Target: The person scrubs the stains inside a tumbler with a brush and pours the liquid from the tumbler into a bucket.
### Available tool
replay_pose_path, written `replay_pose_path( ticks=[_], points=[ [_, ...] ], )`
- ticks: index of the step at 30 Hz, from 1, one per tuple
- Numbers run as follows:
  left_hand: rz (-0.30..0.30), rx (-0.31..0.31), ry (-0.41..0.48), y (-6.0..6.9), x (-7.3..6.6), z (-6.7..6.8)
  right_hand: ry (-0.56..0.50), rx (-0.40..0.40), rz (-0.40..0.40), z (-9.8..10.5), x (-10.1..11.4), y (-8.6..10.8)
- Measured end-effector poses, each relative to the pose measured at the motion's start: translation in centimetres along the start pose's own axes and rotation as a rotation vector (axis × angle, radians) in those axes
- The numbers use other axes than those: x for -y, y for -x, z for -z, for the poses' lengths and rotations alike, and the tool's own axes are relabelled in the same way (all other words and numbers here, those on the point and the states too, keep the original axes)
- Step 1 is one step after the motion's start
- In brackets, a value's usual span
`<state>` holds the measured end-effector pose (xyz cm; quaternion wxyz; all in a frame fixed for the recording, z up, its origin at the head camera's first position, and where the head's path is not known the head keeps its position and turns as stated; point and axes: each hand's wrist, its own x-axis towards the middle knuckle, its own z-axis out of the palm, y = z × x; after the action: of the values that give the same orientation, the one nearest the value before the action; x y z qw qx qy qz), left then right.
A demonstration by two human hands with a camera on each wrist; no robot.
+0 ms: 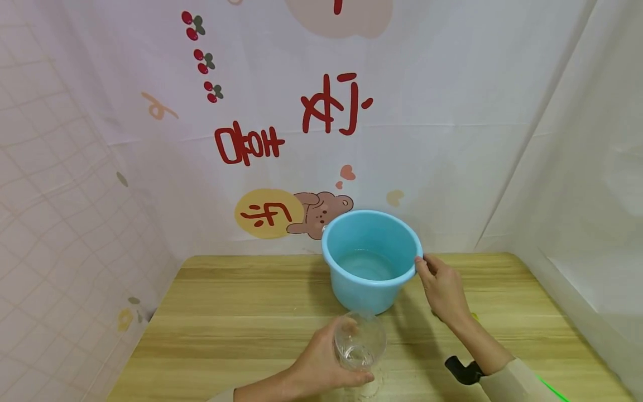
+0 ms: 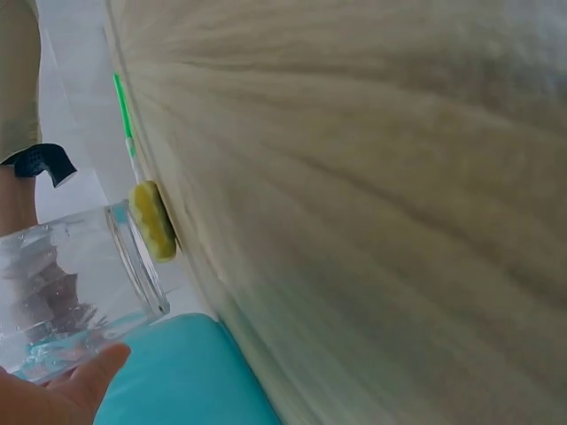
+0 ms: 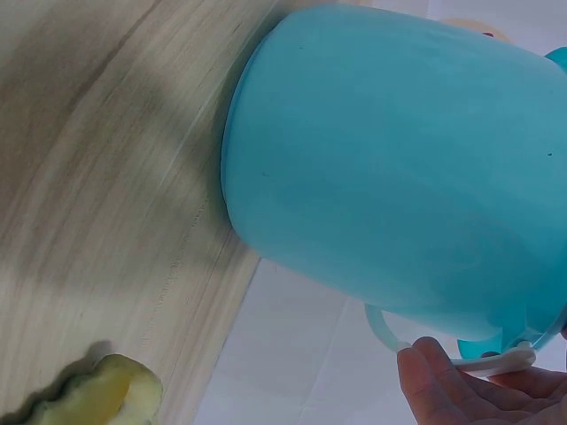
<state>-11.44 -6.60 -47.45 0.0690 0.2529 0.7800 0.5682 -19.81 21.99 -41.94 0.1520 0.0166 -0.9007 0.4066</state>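
Note:
A light blue bucket point(image 1: 369, 293) stands upright on the wooden table with water inside. My right hand point(image 1: 444, 293) grips its rim at the right side; in the right wrist view the fingers point(image 3: 434, 372) are at the bucket's white handle grip point(image 3: 496, 363). In front of the bucket, my left hand point(image 1: 321, 360) holds a clear glass container point(image 1: 361, 343) round its side. The left wrist view shows the container point(image 2: 62, 283) with a thick base and wet walls. Whether water is left in it, I cannot tell.
A yellow wavy-edged sponge point(image 2: 152, 221) lies on the table point(image 1: 226, 329) to the right of the bucket, mostly hidden by the right arm in the head view. A thin green stick point(image 1: 552, 389) is at the right. A printed cloth point(image 1: 427, 111) hangs behind the table.

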Motion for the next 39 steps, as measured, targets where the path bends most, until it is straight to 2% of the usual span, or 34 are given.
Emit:
replay_pose_path(
  ticks=[10,18,24,35,39],
  points=[
    [0.042,0.106,0.014,0.1,0.8,-0.3,-0.002,-0.002,0.005,0.0,0.1,0.0],
    [0.021,0.169,0.009,0.1,1.1,-0.3,0.0,0.0,0.012,0.1,0.2,0.0],
    [0.001,0.192,-0.07,0.2,1.3,-0.3,-0.003,-0.001,0.016,0.1,0.2,0.1],
    [0.027,0.206,-0.103,0.2,0.9,0.2,-0.003,-0.011,0.016,0.1,0.2,0.1],
    [0.023,0.224,-0.09,0.3,0.9,0.5,-0.006,-0.013,0.02,0.0,0.2,0.1]
  ],
)
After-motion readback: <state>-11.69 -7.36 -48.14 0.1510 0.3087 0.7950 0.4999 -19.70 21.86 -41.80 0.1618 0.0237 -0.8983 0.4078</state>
